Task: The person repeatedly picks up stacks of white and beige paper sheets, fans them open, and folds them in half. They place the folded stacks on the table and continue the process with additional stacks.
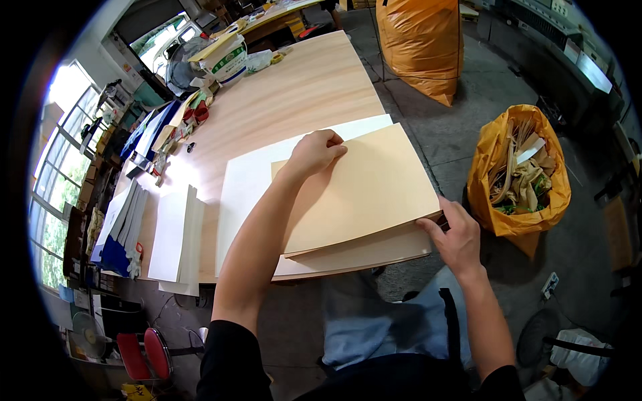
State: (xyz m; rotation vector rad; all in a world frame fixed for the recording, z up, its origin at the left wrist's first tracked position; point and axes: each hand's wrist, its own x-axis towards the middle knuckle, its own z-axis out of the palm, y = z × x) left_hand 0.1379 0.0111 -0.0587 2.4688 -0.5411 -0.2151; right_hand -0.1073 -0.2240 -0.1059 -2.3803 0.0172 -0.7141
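Observation:
A stack of cream paper sheets (374,180) lies at the near right corner of the table, over larger white sheets (249,180). My left hand (313,154) is at the stack's far edge, its fingers curled and the thumb near the fingertips; what they hold, if anything, is hidden. The near right corner of the cream sheets is pinched between the thumb and fingers of my right hand (458,235). Below that corner, the edges of the lower sheets (394,250) show a gap under the upper ones.
White paper piles (175,234) stand left of the stack on the wooden table (301,87). A white bucket (226,59) and red tape rolls (198,113) sit farther off. On the floor to the right are an orange scrap bag (491,210) and a large orange sack (421,47).

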